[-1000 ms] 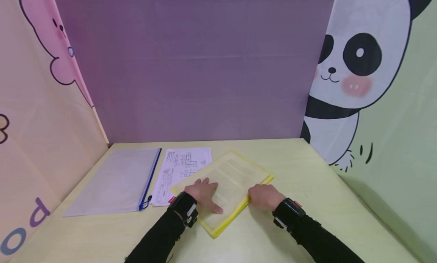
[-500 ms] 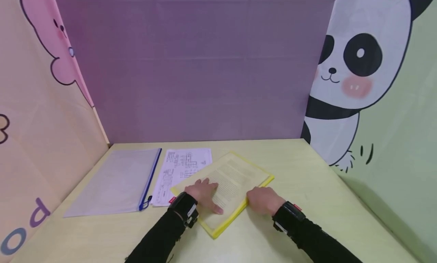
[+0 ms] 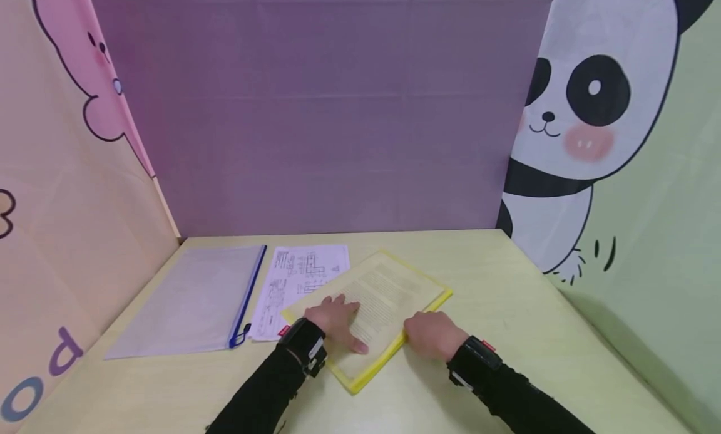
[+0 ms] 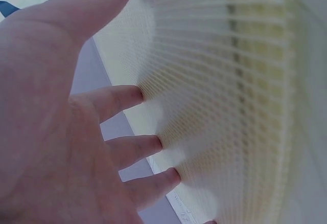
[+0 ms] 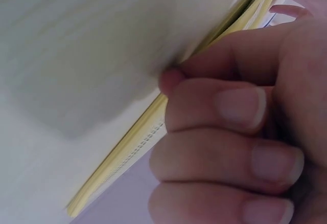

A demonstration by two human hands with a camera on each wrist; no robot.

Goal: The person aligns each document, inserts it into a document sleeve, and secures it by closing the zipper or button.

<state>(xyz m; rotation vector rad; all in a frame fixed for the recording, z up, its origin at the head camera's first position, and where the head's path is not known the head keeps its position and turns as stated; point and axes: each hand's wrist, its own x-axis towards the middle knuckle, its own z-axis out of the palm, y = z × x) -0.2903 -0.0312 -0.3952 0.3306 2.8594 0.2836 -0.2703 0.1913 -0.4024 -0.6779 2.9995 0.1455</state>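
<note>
A yellow mesh zip pouch (image 3: pixel 414 268) lies slanted on the table, with a printed sheet (image 3: pixel 388 291) showing through its face. My left hand (image 3: pixel 337 321) rests on the pouch with spread fingers. In the left wrist view its fingertips (image 4: pixel 162 143) press into the mesh. Along the pouch's near right side runs a yellow zipper edge (image 3: pixel 374 370). My right hand (image 3: pixel 432 335) pinches that edge partway along, its other fingers curled in. The right wrist view shows thumb and forefinger meeting at the yellow edge (image 5: pixel 120 155); any pull tab is hidden by them.
A white sheet with drawings (image 3: pixel 304 271) lies partly under the pouch's left corner. Left of it is a translucent pouch (image 3: pixel 186 302) with a blue zipper and a loop pull (image 3: pixel 241 335). Fabric walls stand behind and at both sides of the table (image 3: pixel 507 334).
My right hand has slid a little along the zipper edge, down and to the left, still pinching. The left hand and the yellow pouch stay where they were.
</note>
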